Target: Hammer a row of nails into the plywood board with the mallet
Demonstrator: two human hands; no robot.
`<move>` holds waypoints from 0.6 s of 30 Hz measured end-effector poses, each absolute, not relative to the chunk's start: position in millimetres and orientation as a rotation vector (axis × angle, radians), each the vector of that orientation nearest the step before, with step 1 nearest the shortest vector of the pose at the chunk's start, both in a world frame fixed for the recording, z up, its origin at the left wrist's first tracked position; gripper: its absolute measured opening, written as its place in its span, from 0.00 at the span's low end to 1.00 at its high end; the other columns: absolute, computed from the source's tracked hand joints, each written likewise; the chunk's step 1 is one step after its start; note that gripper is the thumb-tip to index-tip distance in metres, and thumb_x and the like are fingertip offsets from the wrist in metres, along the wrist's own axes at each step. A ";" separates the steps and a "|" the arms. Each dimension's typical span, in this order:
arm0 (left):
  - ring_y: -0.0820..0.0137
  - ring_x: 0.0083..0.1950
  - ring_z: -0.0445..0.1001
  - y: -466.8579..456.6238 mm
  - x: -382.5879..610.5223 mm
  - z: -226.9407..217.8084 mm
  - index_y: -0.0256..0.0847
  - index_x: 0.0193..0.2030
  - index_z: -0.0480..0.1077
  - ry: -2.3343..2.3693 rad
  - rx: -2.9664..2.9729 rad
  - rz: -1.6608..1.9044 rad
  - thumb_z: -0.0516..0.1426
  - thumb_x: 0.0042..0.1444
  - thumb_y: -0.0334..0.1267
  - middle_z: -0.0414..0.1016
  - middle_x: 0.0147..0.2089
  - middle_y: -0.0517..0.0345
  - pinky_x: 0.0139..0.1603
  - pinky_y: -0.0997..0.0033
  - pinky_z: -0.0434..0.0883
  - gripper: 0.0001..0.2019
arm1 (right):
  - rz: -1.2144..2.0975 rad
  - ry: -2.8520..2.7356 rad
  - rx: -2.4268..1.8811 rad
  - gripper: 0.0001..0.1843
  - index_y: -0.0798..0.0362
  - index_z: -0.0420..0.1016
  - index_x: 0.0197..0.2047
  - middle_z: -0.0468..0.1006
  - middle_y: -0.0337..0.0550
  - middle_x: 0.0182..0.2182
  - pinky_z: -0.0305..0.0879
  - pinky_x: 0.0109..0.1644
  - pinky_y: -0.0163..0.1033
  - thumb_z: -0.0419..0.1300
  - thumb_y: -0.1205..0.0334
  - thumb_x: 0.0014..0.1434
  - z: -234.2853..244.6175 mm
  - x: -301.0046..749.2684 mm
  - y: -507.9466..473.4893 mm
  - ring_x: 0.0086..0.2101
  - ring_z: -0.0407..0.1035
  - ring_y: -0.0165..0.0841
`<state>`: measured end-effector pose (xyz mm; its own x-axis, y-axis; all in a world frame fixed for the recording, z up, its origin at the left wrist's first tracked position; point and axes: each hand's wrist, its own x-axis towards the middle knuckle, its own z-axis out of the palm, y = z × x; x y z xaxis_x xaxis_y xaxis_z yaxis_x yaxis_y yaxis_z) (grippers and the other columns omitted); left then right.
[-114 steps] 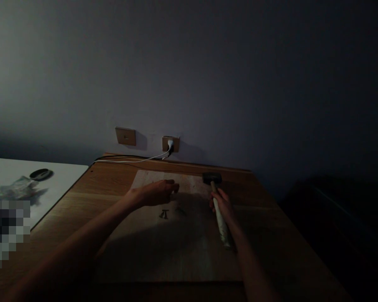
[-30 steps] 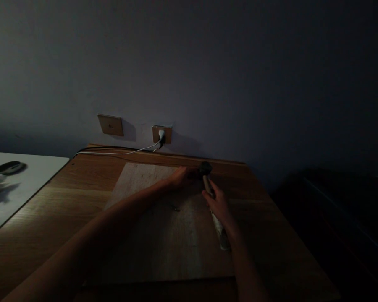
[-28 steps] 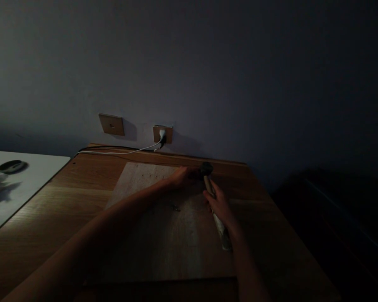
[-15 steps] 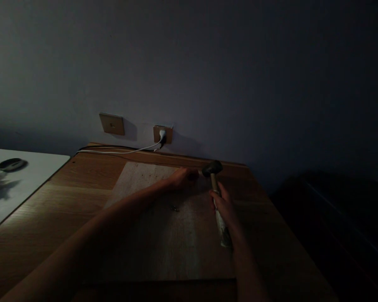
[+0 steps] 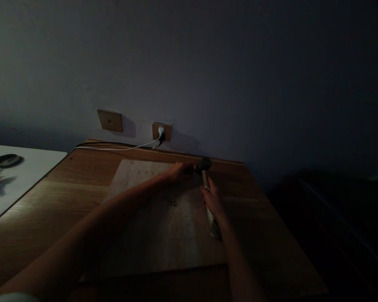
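Note:
A pale wooden board (image 5: 164, 235) lies flat on the brown table (image 5: 59, 197). My right hand (image 5: 211, 202) is wrapped round the light handle of a hammer (image 5: 204, 176). Its dark head sits low over the board's far edge. My left hand (image 5: 179, 172) rests at that far edge just left of the hammer head, fingers pinched together; what they hold is too dark to make out. A small loose nail (image 5: 172, 202) lies on the board between my arms.
Two wall plates sit above the table's back edge; a white plug (image 5: 161, 131) in the right one feeds a cable (image 5: 113, 149) running left. A white surface (image 5: 19, 176) with a dark round object (image 5: 5, 160) adjoins on the left. Right of the table is dark.
The hammer head rose and swung right half a second ago, and is now back down close to my left fingertips. My left hand stayed at the board's far edge.

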<state>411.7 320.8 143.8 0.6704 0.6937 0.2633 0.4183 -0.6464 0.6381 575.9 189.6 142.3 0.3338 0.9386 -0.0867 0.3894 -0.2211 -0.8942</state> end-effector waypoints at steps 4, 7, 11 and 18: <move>0.68 0.39 0.78 330.2 409.2 142.6 0.37 0.44 0.77 0.824 2.371 0.683 0.58 0.53 0.32 0.82 0.40 0.57 0.41 0.75 0.69 0.12 | 0.804 -1.237 -1.770 0.39 0.54 0.61 0.72 0.70 0.32 0.20 0.60 0.22 0.34 0.54 0.59 0.57 144.9 572.6 199.3 0.16 0.61 0.31; 0.68 0.39 0.78 332.9 405.5 143.0 0.38 0.43 0.77 0.839 2.385 0.691 0.58 0.52 0.33 0.82 0.39 0.57 0.40 0.75 0.68 0.12 | 0.797 -1.219 -1.773 0.38 0.54 0.62 0.71 0.72 0.34 0.22 0.61 0.23 0.35 0.55 0.60 0.57 146.6 569.1 204.1 0.17 0.62 0.30; 0.69 0.37 0.77 330.0 403.1 141.9 0.39 0.42 0.76 0.861 2.422 0.679 0.59 0.52 0.32 0.81 0.37 0.57 0.37 0.76 0.67 0.10 | 0.831 -1.149 -1.792 0.35 0.58 0.65 0.67 0.66 0.30 0.19 0.57 0.19 0.33 0.55 0.59 0.56 146.7 566.4 204.6 0.15 0.60 0.30; 0.70 0.35 0.76 328.8 404.5 137.7 0.41 0.41 0.75 0.838 2.510 0.637 0.58 0.55 0.32 0.79 0.36 0.58 0.36 0.76 0.66 0.08 | 0.873 -1.143 -1.754 0.32 0.57 0.67 0.64 0.64 0.27 0.18 0.58 0.17 0.32 0.56 0.58 0.56 150.0 570.1 200.3 0.14 0.61 0.29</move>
